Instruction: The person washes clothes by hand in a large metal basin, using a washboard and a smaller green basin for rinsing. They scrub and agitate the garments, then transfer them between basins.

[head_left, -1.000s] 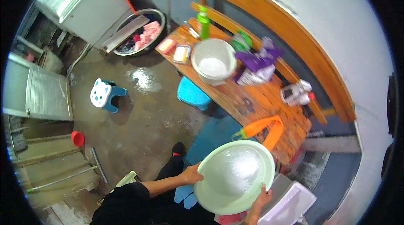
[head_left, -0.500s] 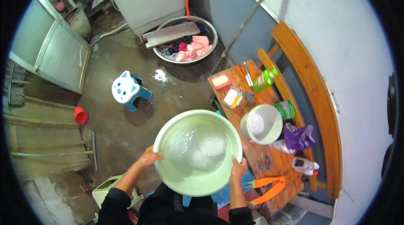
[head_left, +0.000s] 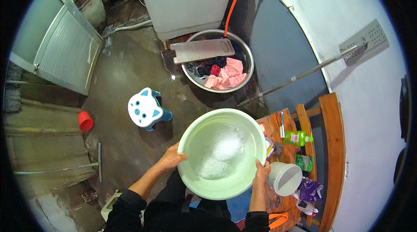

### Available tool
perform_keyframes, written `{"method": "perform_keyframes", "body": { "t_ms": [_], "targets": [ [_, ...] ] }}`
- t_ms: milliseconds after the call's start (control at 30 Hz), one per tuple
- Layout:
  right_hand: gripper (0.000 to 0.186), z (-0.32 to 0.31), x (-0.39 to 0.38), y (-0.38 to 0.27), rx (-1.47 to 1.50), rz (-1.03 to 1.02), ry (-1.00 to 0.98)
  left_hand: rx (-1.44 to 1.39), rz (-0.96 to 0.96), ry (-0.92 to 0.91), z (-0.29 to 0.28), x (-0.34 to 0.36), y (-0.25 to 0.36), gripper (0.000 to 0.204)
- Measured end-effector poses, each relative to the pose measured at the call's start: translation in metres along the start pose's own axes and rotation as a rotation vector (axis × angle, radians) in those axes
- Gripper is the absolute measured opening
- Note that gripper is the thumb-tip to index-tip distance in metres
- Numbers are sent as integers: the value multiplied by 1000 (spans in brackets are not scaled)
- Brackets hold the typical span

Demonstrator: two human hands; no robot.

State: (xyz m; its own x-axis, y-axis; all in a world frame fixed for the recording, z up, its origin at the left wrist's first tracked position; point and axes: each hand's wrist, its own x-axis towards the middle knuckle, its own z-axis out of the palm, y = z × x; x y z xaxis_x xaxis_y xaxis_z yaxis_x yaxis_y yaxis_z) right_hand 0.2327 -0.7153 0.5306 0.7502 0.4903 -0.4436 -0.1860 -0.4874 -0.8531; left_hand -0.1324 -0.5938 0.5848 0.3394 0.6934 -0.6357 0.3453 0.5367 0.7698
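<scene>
Between my two hands is a large pale green basin of water, with white suds floating toward its middle. My left hand grips the rim at the left, thumb over the edge and fingers hidden beneath. At the lower right of the rim, my right hand holds on the same way. Ahead on the floor stands a wide metal tub with pink, red and dark clothes in it. A ridged washboard lies across that tub's far side.
A white and blue stool stands on the wet floor, left of the basin. On the right, a wooden bench carries a white bucket, a green bottle and several packages. A white machine stands behind the tub.
The view has turned and come nearer the metal tub. My hands keep hold of the basin, which has moved away from the bench's middle toward its far end. The suds have shifted.
</scene>
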Motion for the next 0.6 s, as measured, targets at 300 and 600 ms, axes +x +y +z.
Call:
{"method": "perform_keyframes", "body": {
  "t_ms": [300, 600],
  "targets": [
    [26, 103, 68, -73, 105, -29, 63, 93, -37, -6, -61, 117, 94, 69],
    [26, 172, 152, -66, 158, -4, 137, 166, -82, -50, -94, 237, 166, 67]
  ]
}}
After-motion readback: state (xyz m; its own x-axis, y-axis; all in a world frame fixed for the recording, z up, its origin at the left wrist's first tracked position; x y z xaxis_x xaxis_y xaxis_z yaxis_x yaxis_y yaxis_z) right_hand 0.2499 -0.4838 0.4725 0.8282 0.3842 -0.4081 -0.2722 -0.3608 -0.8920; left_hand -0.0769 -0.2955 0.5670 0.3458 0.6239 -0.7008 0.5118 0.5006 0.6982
